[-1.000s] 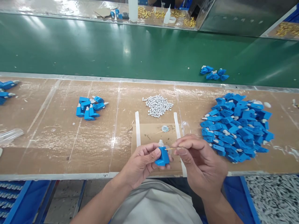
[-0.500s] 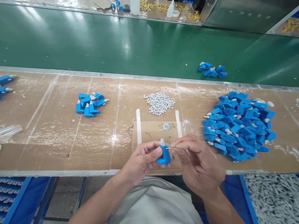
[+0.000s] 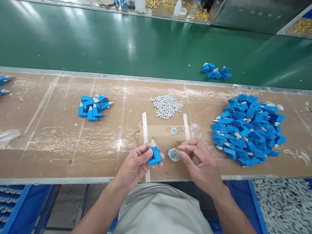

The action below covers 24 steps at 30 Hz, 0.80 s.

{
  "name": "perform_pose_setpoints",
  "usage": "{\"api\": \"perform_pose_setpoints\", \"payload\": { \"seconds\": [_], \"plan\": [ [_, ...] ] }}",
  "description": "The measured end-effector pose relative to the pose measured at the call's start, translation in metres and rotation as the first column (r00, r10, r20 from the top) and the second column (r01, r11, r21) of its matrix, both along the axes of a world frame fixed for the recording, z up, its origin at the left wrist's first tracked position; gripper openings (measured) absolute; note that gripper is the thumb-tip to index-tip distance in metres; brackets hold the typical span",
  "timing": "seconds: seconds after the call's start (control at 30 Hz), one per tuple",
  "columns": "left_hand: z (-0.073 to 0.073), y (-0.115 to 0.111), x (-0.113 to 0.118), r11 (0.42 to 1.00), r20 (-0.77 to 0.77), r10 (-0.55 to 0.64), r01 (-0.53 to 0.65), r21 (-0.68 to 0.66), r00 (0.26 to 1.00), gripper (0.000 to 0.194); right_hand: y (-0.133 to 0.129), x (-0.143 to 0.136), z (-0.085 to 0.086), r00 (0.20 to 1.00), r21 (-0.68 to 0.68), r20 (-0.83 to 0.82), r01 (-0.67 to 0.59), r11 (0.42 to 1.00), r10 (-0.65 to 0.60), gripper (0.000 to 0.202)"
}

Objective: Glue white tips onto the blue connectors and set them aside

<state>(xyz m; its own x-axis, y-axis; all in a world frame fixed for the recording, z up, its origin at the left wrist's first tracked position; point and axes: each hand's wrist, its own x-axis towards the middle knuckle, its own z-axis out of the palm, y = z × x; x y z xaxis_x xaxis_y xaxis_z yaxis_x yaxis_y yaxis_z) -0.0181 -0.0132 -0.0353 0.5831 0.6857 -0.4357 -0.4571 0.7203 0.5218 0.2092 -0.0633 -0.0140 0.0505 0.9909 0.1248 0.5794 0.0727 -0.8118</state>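
My left hand grips a blue plastic housing with a whitish nozzle-like tip pointing up. Between the thumb and fingers of my right hand is a thin wooden stick, its end over a small clear round dish. Whether the stick touches what is in the dish I cannot tell. Both hands are above a taped cardboard sheet. A smaller round clear piece lies farther up on that sheet, a thin stick beside it.
Small grey pieces are heaped beyond the sheet. A large pile of blue housings is at right, a smaller group at left. More housings ride on the green belt. A bin of grey parts stands lower right.
My right hand has drawn the stick away from the housing to the dish, which now shows. My left hand has shifted left with the housing. Housings on the belt have moved left.
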Motion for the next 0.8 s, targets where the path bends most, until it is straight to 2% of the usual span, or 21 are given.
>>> {"api": "perform_pose_setpoints", "payload": {
  "seconds": [0.07, 0.13, 0.2, 0.27, 0.33, 0.43, 0.63, 0.8],
  "plan": [
    [-0.002, -0.001, -0.003, 1.0, 0.027, 0.01, -0.01, -0.011, 1.0, 0.021, 0.006, 0.005, 0.0, 0.997, 0.001, 0.026, 0.074, 0.997, -0.074, 0.021],
    [-0.004, -0.002, -0.005, 0.999, 0.057, 0.008, -0.006, -0.032, 0.998, 0.022, 0.021, 0.011, 0.003, 0.99, 0.06, 0.075, 0.111, 0.992, -0.115, 0.018],
    [-0.006, -0.002, -0.007, 0.999, 0.074, 0.013, -0.009, -0.054, 0.997, 0.021, 0.046, 0.015, 0.007, 0.988, 0.116, 0.154, 0.006, 0.993, -0.024, 0.011],
    [-0.009, -0.001, -0.008, 0.996, 0.079, 0.04, -0.034, -0.081, 0.996, 0.018, 0.075, 0.014, 0.007, 0.96, 0.131, 0.241, -0.176, 0.976, 0.14, 0.011],
    [-0.011, -0.001, -0.009, 0.993, 0.09, 0.063, -0.054, -0.108, 0.994, 0.017, 0.103, 0.009, 0.002, 0.904, 0.112, 0.33, -0.323, 0.94, 0.271, 0.015],
    [-0.012, 0.0, -0.01, 0.989, 0.116, 0.07, -0.054, -0.136, 0.991, 0.018, 0.132, -0.003, -0.007, 0.81, 0.07, 0.467, -0.434, 0.898, 0.356, 0.02],
    [-0.014, 0.001, -0.008, 0.986, 0.142, 0.065, -0.041, -0.164, 0.988, 0.021, 0.155, -0.021, -0.013, 0.706, 0.026, 0.601, -0.485, 0.874, 0.374, 0.022],
    [-0.019, -0.001, -0.007, 0.985, 0.187, 0.062, -0.03, -0.169, 0.98, 0.025, 0.164, -0.03, -0.015, 0.531, -0.032, 0.772, -0.519, 0.854, 0.351, 0.022]
  ]
}}
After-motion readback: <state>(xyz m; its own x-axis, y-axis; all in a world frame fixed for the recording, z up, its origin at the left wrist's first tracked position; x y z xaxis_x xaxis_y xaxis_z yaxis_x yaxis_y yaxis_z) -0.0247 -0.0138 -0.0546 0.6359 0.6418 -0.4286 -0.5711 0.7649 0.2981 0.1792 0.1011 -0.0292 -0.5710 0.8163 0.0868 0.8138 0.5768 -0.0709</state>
